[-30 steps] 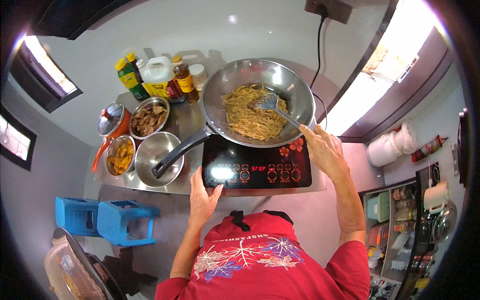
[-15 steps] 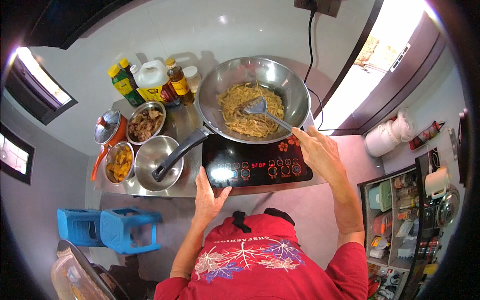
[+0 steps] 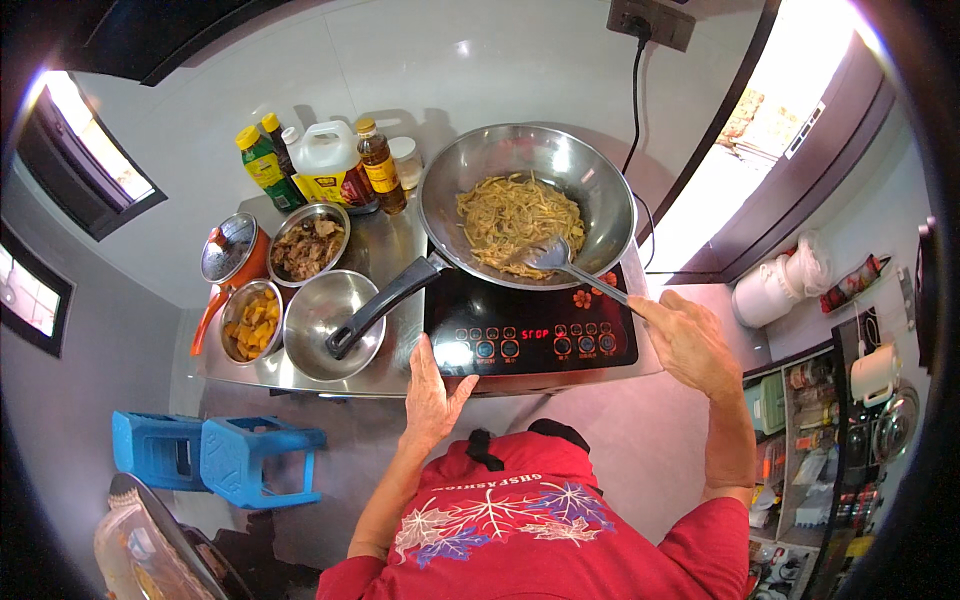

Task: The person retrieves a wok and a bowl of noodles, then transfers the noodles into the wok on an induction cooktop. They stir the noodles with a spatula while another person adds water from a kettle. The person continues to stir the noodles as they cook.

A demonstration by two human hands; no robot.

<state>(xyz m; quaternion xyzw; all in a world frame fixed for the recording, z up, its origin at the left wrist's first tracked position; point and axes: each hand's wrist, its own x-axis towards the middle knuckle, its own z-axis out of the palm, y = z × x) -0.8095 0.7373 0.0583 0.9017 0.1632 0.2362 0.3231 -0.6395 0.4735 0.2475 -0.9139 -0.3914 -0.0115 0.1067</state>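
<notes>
My right hand (image 3: 690,340) is closed round the handle of a metal spatula (image 3: 550,256). Its blade rests against the near edge of the yellowish-brown shredded food (image 3: 518,218) in a large steel wok (image 3: 602,190). The wok stands on a black induction cooker (image 3: 530,352) with lit red signs, its black handle (image 3: 390,302) pointing toward the near left. My left hand (image 3: 434,396) lies by the cooker's front left corner, fingers outstretched and thumb apart, holding nothing.
Left of the wok stand an empty steel bowl (image 3: 310,340), a bowl of orange chunks (image 3: 252,322), a bowl of meat pieces (image 3: 308,246) and a lidded orange pot (image 3: 232,250). Behind them are several bottles (image 3: 380,170). Blue stools (image 3: 240,460) sit below left; a shelf (image 3: 800,470) is at right.
My right hand has drawn the spatula from the middle of the food toward the wok's near right side. The left hand stays by the cooker's corner. The whole view has shifted slightly.
</notes>
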